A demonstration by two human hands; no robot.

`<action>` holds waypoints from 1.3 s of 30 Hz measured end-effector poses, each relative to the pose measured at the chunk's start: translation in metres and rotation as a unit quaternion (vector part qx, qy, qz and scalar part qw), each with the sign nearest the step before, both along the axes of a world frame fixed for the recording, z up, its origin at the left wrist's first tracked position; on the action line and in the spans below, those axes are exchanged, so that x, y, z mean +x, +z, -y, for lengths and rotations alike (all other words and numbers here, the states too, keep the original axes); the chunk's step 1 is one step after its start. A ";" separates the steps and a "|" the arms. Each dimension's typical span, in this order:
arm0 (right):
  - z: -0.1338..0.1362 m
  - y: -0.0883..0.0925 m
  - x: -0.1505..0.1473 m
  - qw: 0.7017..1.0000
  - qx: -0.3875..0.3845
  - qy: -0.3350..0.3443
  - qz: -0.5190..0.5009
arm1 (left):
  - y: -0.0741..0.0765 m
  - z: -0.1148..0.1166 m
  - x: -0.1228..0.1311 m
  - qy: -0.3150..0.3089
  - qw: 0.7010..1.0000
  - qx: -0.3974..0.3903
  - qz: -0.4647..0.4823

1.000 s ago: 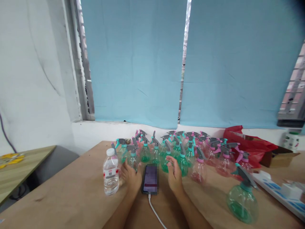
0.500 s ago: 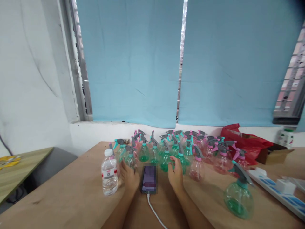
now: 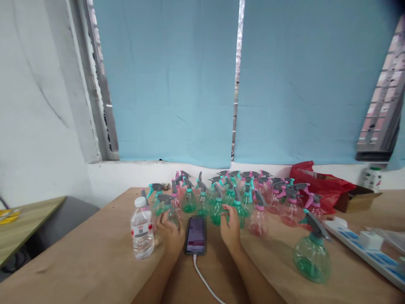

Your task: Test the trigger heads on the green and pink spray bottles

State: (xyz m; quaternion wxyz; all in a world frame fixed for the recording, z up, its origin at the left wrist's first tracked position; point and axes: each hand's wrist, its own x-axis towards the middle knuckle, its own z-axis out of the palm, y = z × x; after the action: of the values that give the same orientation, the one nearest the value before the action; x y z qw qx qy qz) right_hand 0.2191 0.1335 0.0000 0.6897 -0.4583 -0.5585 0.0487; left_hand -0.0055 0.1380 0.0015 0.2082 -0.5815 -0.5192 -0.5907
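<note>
My left hand (image 3: 171, 234) rests beside the phone, open with its fingers slightly spread. Just beyond its fingertips stands a green spray bottle (image 3: 165, 207); whether they touch it I cannot tell. To the left of this hand is a clear water bottle (image 3: 142, 236) with a white cap. Between my hands lies a phone (image 3: 195, 236) with a lit screen and a white cable (image 3: 202, 278) plugged into its near end. My right hand (image 3: 231, 228) is open, fingers loosely bent, in front of a green spray bottle (image 3: 217, 211). Nothing shows in either hand.
Several green and pink spray bottles crowd the back of the table (image 3: 95, 253). One green spray bottle (image 3: 311, 259) stands apart at right, near a power strip (image 3: 357, 242). Behind are a red plastic bag (image 3: 338, 190), a cardboard box (image 3: 363, 201) and a green-capped white bottle (image 3: 372, 179).
The whole view has shifted slightly, so things sit a little further left. My left fingers look a bit more spread and bent; both hands stay by the phone.
</note>
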 end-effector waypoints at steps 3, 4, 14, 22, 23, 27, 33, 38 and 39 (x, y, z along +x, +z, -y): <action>0.008 0.013 0.007 0.999 0.036 -0.023 0.024 | 0.000 0.005 0.006 -0.097 0.994 -0.019 -0.043; 0.011 0.018 0.012 0.997 0.052 -0.037 0.033 | 0.001 0.007 0.008 -0.145 0.986 -0.048 -0.064; 0.011 0.037 0.101 0.937 0.120 -0.329 0.013 | 0.004 0.016 0.020 -0.268 0.942 -0.203 -0.008; 0.000 0.018 0.118 0.941 -0.114 -0.316 -0.034 | 0.001 0.011 0.017 -0.284 0.933 -0.219 -0.001; 0.000 0.017 0.119 0.938 -0.134 -0.317 -0.030 | 0.001 0.011 0.017 -0.286 0.933 -0.217 -0.004; 0.001 0.018 0.122 0.930 -0.137 -0.342 0.004 | 0.000 0.011 0.017 -0.282 0.937 -0.204 -0.004; 0.008 0.025 0.124 0.923 -0.169 -0.344 -0.009 | 0.002 0.012 0.017 -0.289 0.934 -0.209 -0.015; 0.010 0.023 0.132 0.931 -0.218 -0.289 -0.044 | 0.002 0.013 0.016 -0.292 0.935 -0.202 -0.009; 0.010 0.023 0.134 0.930 -0.220 -0.290 -0.051 | 0.002 0.014 0.016 -0.295 0.934 -0.201 -0.008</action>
State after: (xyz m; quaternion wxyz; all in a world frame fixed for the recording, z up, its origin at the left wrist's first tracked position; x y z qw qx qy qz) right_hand 0.3528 0.1233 0.0233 0.5831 -0.7375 -0.3407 -0.0080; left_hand 0.0104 0.1245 0.0040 -0.0925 -0.7431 -0.4307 -0.5038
